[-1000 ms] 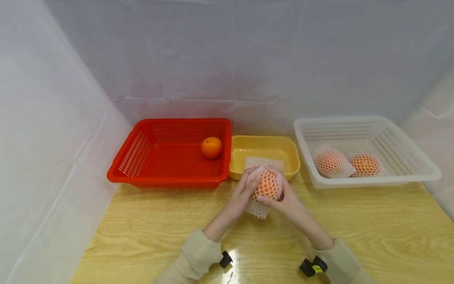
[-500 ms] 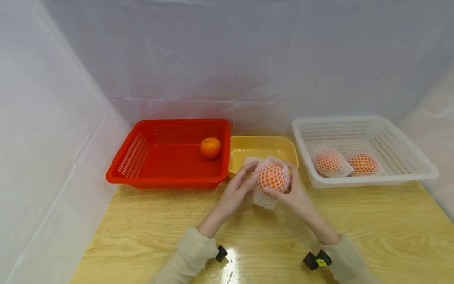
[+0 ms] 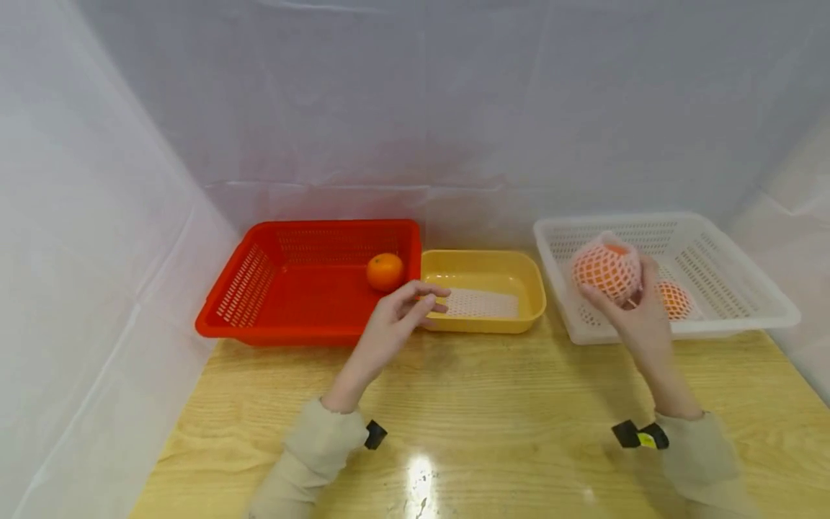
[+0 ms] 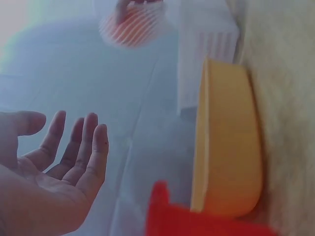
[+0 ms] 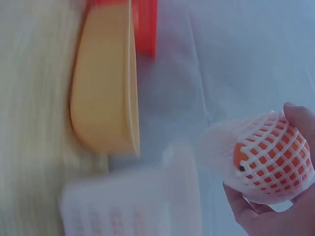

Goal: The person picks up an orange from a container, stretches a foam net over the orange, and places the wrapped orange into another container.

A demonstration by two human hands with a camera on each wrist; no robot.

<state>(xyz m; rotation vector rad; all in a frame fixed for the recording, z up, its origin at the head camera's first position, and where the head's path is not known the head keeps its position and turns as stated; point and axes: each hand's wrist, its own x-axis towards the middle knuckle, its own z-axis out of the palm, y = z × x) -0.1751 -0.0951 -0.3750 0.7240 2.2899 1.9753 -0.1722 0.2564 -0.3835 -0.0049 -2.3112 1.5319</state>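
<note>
My right hand (image 3: 645,321) grips an orange in a white foam net (image 3: 607,270) over the left part of the white basket (image 3: 739,324). In the right wrist view, thumb and fingers curve round the netted orange (image 5: 275,160), and bare peel shows at one end of the net. My left hand (image 3: 389,328) holds nothing; its relaxed fingers hover by the left end of the yellow tray (image 3: 534,292). A flat foam net (image 3: 483,303) lies in that tray. Another netted orange (image 3: 674,300) sits in the white basket, partly behind my right hand.
On the left stands a red basket (image 3: 311,331), a bare orange (image 3: 385,272) at its right side. The yellow tray fits between the two baskets on the wooden table (image 3: 493,404). White sheeting (image 3: 415,108) rises behind and at the sides.
My right hand has carried the netted orange rightward from the table's middle to over the white basket. My left hand has let go of it and moved left.
</note>
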